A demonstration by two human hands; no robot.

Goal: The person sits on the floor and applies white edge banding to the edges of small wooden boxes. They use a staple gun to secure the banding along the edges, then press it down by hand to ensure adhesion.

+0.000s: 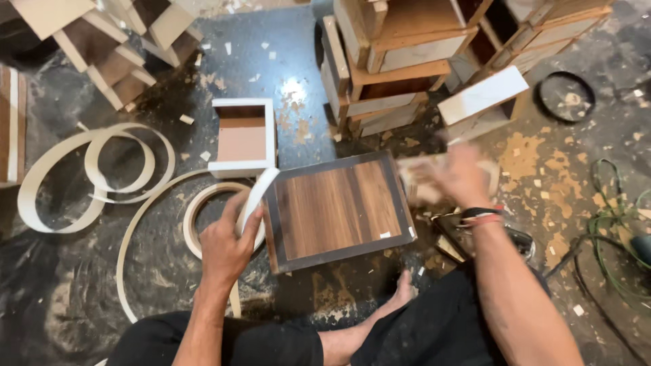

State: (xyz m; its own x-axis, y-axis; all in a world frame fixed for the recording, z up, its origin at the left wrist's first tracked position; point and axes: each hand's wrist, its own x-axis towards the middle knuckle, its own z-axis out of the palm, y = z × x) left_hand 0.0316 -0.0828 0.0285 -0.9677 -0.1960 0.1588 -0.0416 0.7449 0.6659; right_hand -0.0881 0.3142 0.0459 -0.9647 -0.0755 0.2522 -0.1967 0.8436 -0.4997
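Observation:
A wood-grain panel with a dark border (337,207) lies on the floor in front of me. My left hand (227,240) grips a cream edge-banding strip (258,193) that curves up against the panel's left edge. My right hand (458,177) is blurred, fingers spread, just past the panel's right edge near a pale wooden piece (417,176). I cannot tell whether it holds anything. My bare foot (401,291) rests below the panel.
Coils of cream banding (102,169) lie at left. A small open white-edged box (243,137) sits behind the panel. Stacked wooden boxes (400,61) stand at the back, with more (108,47) at upper left. A black ring (566,96), green cable (610,224) and sawdust lie at right.

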